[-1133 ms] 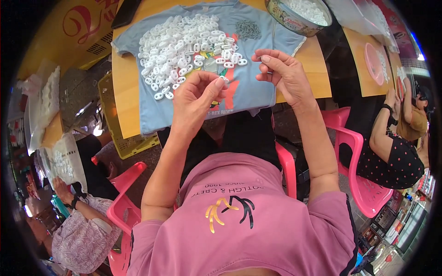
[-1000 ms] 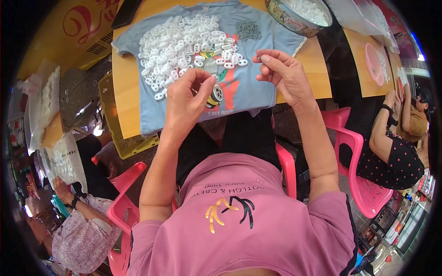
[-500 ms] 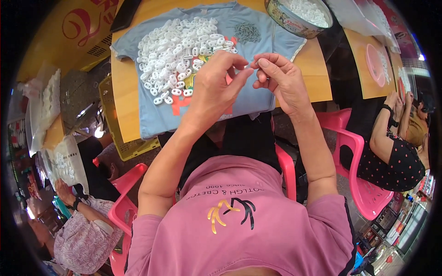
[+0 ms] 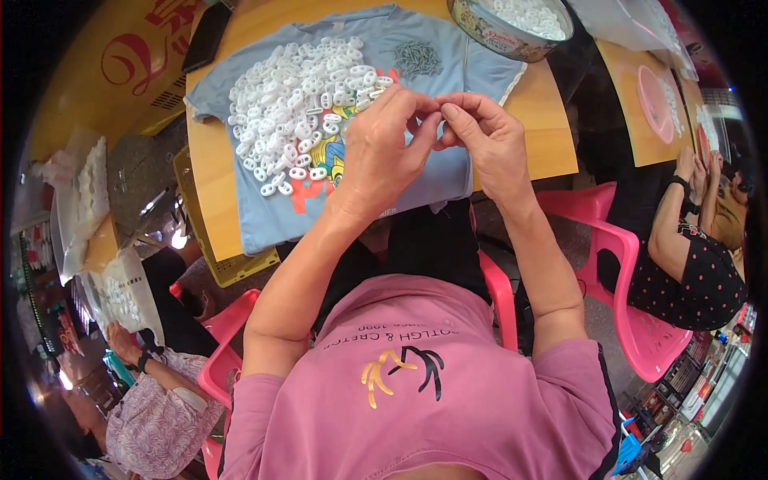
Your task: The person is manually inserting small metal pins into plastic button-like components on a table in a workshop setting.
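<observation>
Close together over the front of a blue T-shirt spread on the table, both my hands are closed in a pinch, fingertips meeting. My left hand grips something too small to make out, and so does my right hand. Left of them lies a big heap of small white oval plastic pieces with two holes each. Beyond my hands is a little pile of thin grey metal pieces, like screws. A round printed tin full of white pieces stands at the far right.
The wooden table has a dark phone-like slab at its far left. Beside it sits a yellow crate. Pink chairs flank me. People work at other tables on the left and right.
My fingertips have come together, where a small gap showed between the hands before. The view has shifted slightly, so the shirt and heap sit a little further left.
</observation>
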Motion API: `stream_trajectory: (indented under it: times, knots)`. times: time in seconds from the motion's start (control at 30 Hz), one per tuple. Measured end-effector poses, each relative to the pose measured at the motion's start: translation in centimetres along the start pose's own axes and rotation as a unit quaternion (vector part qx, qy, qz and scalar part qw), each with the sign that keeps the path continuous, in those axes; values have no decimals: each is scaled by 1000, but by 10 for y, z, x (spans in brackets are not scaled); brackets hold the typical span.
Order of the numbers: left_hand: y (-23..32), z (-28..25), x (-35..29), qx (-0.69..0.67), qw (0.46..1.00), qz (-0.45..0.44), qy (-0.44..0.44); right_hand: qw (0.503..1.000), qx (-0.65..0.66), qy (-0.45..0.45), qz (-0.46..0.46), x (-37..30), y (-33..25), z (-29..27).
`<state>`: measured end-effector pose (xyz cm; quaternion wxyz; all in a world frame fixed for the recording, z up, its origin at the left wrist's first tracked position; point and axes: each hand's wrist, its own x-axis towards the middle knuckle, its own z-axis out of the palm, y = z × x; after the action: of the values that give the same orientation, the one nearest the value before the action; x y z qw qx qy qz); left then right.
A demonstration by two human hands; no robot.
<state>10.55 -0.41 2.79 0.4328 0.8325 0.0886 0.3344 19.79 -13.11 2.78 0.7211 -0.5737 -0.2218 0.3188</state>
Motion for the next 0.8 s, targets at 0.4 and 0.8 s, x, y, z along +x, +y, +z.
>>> stream_trajectory:
  times: [0.4,0.8]
  knots:
    - [-1,0,11,6,990,-116,-77,993,-94,25,-61,0,4,-12]
    - [-18,-84,-6,34,985,-167,-2,1000,-7,-17,-22,-9,5,-22]
